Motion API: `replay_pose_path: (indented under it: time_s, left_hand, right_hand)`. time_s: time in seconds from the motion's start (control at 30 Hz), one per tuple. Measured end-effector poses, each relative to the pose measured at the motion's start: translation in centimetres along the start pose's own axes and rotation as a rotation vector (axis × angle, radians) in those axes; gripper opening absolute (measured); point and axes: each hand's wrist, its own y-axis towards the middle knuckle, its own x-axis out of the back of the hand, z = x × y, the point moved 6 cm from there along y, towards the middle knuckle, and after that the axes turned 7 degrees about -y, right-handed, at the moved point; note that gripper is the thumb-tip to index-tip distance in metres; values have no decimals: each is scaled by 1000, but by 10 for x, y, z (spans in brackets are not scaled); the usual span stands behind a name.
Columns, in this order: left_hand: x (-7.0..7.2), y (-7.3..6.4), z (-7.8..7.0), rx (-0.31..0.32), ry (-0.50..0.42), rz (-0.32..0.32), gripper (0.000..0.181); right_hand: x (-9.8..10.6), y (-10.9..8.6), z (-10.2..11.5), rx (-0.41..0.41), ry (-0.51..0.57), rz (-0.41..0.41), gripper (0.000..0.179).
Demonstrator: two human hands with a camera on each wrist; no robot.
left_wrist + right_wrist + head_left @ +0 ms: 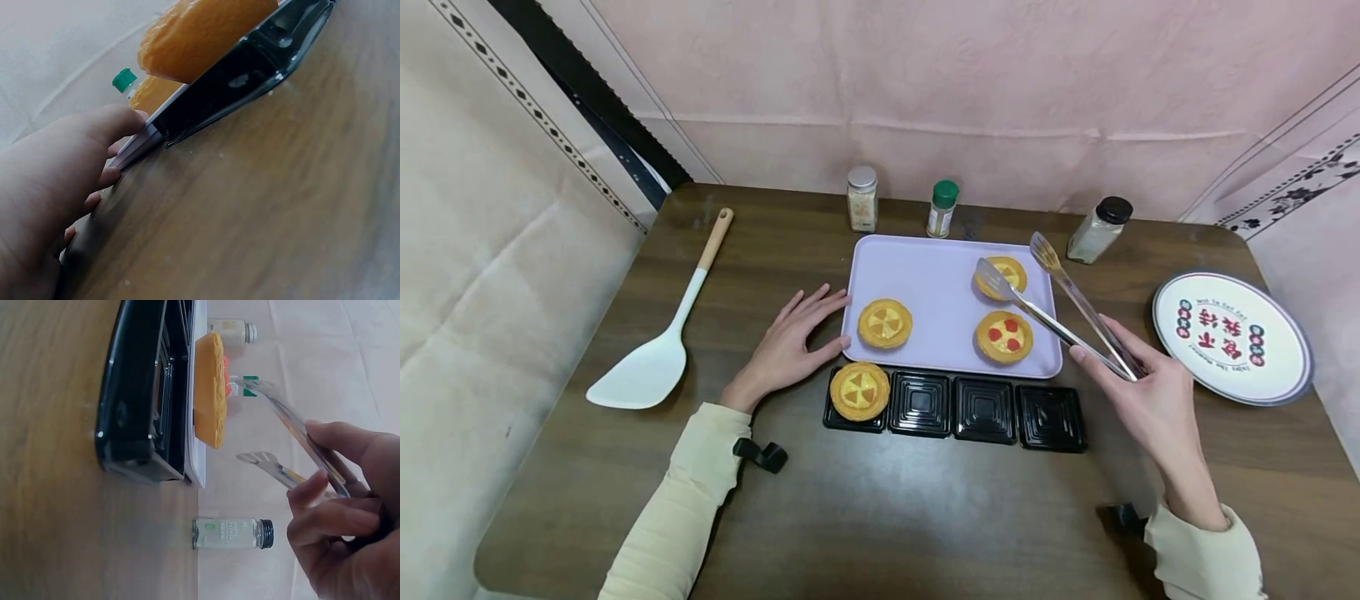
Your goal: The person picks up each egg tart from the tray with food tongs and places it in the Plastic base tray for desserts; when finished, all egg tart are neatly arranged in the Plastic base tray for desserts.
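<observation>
Our right hand (1157, 400) holds splayed silver metal tongs (1052, 323) over the lilac rectangular tray (940, 283) — a lopsided squeeze could flip a round golden tart (1012, 273).

1. On a table (940, 517), a tray (936, 292) holds a left tart (885, 323), a front-right tart (1004, 337) and a rear-right tart (1011, 271).
2. A four-compartment pan (920, 404) lies before the tray, a fourth tart (860, 391) in its leftmost compartment.
3. Two spice jars (862, 204) stand behind the tray, a third jar (1096, 235) off its right rear corner.
4. A spatula (658, 358) lies far left, a plate (1232, 342) right.
5. Tongs (1052, 322) in the right hand (1153, 404) extend over the tray's right side.
</observation>
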Motion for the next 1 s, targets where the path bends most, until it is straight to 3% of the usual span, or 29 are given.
replay_pose_path:
  time_s: [0.63,1.0]
  left_hand:
    - [0,-1,1,-8,-4,-4,62]
    - [0,-1,1,-12,2,-9,62]
  right_hand:
    - [-11,8,-2,9,-75,132,59]
    - [-13,11,-2,38,-87,127,56]
